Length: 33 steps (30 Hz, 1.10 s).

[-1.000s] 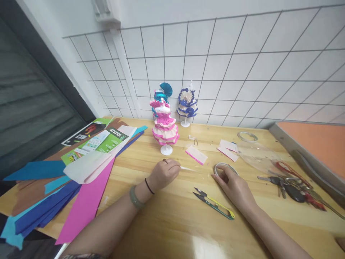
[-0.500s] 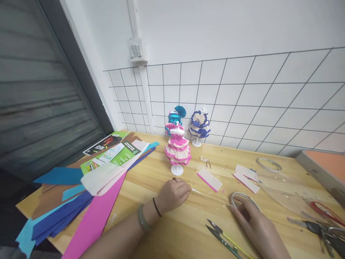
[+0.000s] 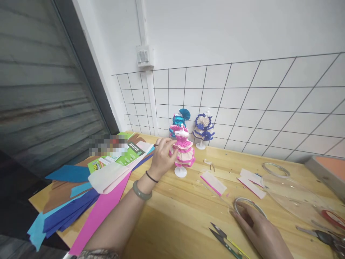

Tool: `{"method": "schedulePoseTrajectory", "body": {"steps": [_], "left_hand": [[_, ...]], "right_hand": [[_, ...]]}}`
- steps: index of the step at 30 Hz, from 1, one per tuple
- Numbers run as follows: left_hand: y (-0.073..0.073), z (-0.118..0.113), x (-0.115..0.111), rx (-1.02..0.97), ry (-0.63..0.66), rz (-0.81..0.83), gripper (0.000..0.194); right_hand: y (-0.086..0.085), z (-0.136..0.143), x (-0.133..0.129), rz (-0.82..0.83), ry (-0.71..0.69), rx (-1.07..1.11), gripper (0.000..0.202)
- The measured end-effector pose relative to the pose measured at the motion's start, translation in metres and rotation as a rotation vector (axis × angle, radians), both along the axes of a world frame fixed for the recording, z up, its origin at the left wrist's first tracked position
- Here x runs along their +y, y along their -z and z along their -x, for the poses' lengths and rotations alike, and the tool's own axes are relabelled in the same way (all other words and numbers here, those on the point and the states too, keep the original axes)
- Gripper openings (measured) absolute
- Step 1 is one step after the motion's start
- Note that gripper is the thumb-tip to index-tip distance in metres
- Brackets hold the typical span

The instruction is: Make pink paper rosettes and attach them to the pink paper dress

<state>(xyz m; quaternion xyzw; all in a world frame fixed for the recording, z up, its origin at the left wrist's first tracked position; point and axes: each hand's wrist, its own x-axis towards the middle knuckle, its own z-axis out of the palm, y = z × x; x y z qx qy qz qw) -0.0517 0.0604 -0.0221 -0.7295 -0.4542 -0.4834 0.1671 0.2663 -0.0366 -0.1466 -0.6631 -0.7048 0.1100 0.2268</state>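
A small white dress form wears a pink and cream ruffled paper dress on a round white base. My left hand is at its left side, fingers bent, thumb and forefinger around the dress's waist and upper skirt. My right hand rests low on the table, closed on a thin roll of tape, its fingertips partly hidden. Thread snips with a yellow-green handle lie between my arms. Ahead is a cream paper strip with a pink edge.
A teal dress form and a navy and cream one stand behind. Coloured crepe paper and green packets cover the left. At right lie two paper strips, another tape roll, dark-handled tools and a grey-edged tray.
My left hand has risen from the tabletop and moved forward to the pink dress. My right hand stays at the tape roll. The view has shifted slightly.
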Motion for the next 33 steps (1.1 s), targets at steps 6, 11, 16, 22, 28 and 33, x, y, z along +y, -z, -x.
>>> {"method": "schedulePoseTrajectory", "body": {"steps": [6, 11, 16, 22, 28, 33], "left_hand": [[0.015, -0.004, 0.006, 0.145, -0.002, -0.011, 0.016], [0.02, -0.002, 0.008, 0.235, -0.007, -0.021, 0.019], [0.022, -0.001, 0.01, 0.113, 0.061, -0.022, 0.015], [0.011, -0.005, 0.02, -0.361, 0.099, 0.033, 0.026], [0.005, -0.02, 0.04, -0.552, 0.192, 0.246, 0.096], [0.008, -0.033, 0.045, -0.653, 0.22, 0.245, 0.105]], "right_hand": [[0.002, 0.001, 0.0, -0.035, -0.018, -0.016, 0.035], [-0.002, 0.004, 0.0, -0.037, -0.043, -0.034, 0.029], [0.001, 0.002, 0.001, -0.025, -0.036, -0.026, 0.031], [0.002, 0.0, 0.002, -0.049, -0.063, -0.027, 0.028], [0.003, 0.002, 0.002, -0.042, -0.062, -0.043, 0.027], [0.006, 0.001, 0.003, -0.056, -0.078, -0.051, 0.026]]}}
